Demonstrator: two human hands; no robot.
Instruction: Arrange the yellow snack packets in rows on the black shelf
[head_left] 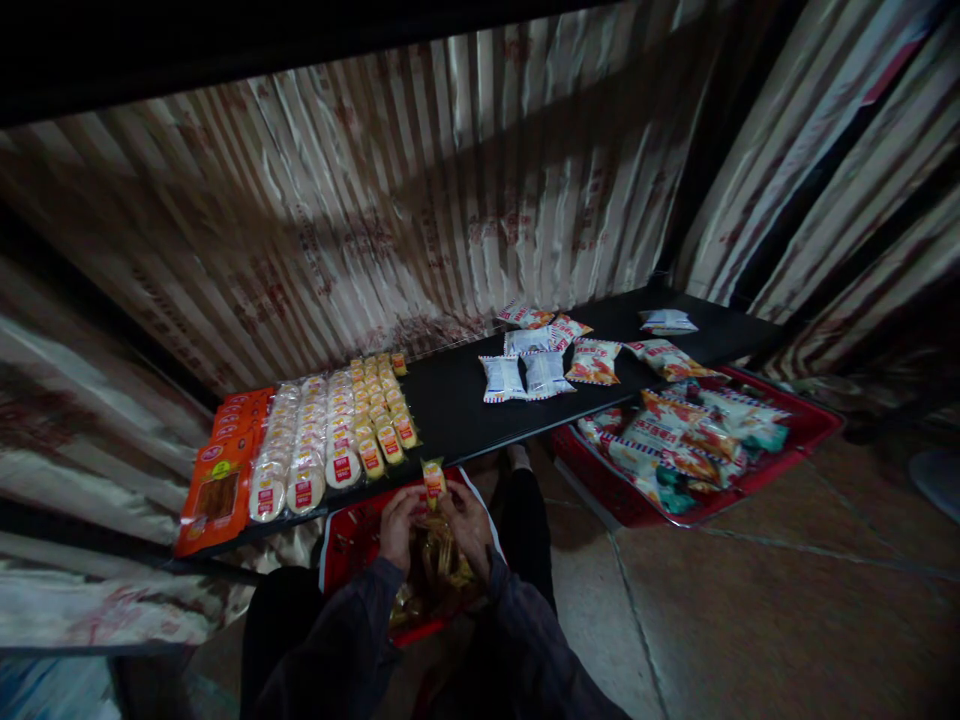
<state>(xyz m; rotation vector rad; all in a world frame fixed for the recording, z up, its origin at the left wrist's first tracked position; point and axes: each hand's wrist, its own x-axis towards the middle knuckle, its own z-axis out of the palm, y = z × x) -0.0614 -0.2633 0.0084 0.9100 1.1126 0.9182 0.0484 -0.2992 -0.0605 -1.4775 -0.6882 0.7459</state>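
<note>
A small yellow snack packet [433, 482] with a red and white label is held upright between my two hands, at the front edge of the black shelf. My left hand [400, 524] pinches its left side and my right hand [466, 520] grips its right side. Below them is a red box [351, 540] with more yellow packets [442, 560] in it. On the shelf, rows of similar yellow packets [388, 438] stand just left of my hands, beside rows of round white packets [306, 488].
Orange packets [217, 480] lie at the shelf's left end. White and orange snack bags [595, 361] are scattered on the black shelf [457, 395] to the right. A red tray [814, 425] full of bags sits at lower right. Striped curtain [420, 180] hangs behind.
</note>
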